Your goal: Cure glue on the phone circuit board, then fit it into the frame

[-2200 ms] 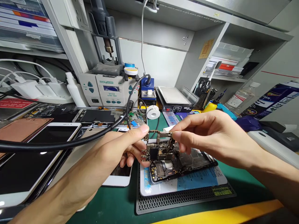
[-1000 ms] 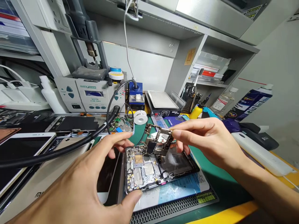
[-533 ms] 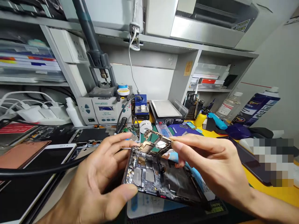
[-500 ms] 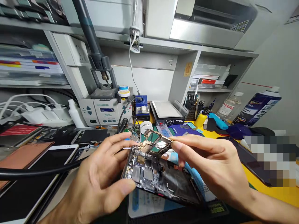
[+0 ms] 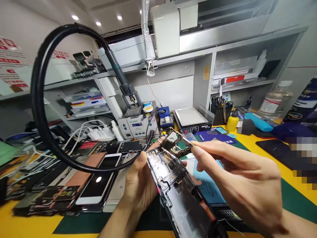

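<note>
Your right hand [image 5: 244,178] was in a narrow pinch, its fingertips [image 5: 198,149] closed on the edge of a phone logic board [image 5: 176,142], which was held tilted in the air at that hand's 10 o'clock. Your left hand [image 5: 138,188] gripped the side of an opened phone chassis [image 5: 173,186], its thumb [image 5: 142,158] upright along the frame. The chassis sloped away from that hand towards 5 o'clock, with the board just beyond its top end at about 1 o'clock. A black hot-air hose [image 5: 41,99] looped round at 10 o'clock, ending just beside your left thumb. At 12 o'clock stood a hot-air rework station [image 5: 137,127], a small blue unit [image 5: 164,116] and a preheater plate [image 5: 192,120]. A white phone [image 5: 99,175] lay among other phones at 9 o'clock, and a blue repair mat [image 5: 208,185] lay under your right hand on a yellow bench [image 5: 260,155].
</note>
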Motion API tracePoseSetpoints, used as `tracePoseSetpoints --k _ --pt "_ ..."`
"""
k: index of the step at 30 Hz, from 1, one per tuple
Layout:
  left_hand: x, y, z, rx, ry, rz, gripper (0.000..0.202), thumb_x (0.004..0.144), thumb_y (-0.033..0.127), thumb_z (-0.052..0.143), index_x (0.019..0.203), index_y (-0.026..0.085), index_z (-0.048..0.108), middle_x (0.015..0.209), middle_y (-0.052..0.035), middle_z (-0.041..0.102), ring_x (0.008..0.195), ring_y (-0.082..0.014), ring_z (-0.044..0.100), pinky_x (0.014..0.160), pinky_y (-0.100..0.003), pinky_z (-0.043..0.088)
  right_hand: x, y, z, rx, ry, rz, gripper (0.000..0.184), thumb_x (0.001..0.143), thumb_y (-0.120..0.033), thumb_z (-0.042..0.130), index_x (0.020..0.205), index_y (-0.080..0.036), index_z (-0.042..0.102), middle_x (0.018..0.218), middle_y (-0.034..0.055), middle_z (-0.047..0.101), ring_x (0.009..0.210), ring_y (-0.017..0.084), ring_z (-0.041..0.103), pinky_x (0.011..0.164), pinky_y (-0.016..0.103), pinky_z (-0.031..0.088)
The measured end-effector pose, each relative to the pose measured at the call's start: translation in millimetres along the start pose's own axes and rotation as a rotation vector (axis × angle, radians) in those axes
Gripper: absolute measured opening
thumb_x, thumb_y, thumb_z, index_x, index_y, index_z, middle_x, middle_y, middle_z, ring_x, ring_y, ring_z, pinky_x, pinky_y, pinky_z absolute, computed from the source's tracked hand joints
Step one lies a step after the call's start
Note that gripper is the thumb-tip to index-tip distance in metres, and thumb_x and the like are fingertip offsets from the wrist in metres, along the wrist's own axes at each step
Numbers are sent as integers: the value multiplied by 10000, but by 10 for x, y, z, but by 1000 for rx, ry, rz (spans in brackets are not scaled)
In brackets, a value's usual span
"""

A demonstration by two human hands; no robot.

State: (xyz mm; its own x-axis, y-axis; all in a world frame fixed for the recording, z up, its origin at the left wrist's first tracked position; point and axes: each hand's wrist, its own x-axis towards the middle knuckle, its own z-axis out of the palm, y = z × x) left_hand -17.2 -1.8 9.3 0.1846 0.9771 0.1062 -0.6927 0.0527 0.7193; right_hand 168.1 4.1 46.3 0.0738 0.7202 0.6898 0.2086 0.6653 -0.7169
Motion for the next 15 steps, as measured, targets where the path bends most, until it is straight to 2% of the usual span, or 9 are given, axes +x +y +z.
tracePoseSetpoints --k 3,6,11,15 --pt "23 -3 28 17 -36 26 846 800 583 671 1502 195 403 1411 -171 593 1317 -439 530 1107 -595 402 -89 -20 -25 4 70 -130 201 789 -138 745 912 -296 766 859 -52 784 673 99 688 603 180 553" --pt "49 -9 54 37 -58 47 878 806 624 632 1521 190 365 1457 -186 547 1345 -440 499 1124 -608 367 -155 -20 -39 6 76 -185 214 798 -176 737 976 -290 770 954 -21 795 820 143 733 758 220 597" --pt "46 -10 90 57 -87 42 927 761 632 687 1513 189 375 1445 -197 555 1340 -457 496 1120 -618 361 -198 36 -50 -57 151 -204 146 842 -309 714 978 -308 768 894 0 789 747 195 735 791 322 621" --pt "36 -9 76 42 -102 36 927 727 640 704 1495 217 404 1386 -177 613 1317 -461 520 1100 -616 387 -226 94 -81 -77 208 -213 209 825 -376 719 1028 -411 750 920 -18 773 760 216 711 809 386 615"
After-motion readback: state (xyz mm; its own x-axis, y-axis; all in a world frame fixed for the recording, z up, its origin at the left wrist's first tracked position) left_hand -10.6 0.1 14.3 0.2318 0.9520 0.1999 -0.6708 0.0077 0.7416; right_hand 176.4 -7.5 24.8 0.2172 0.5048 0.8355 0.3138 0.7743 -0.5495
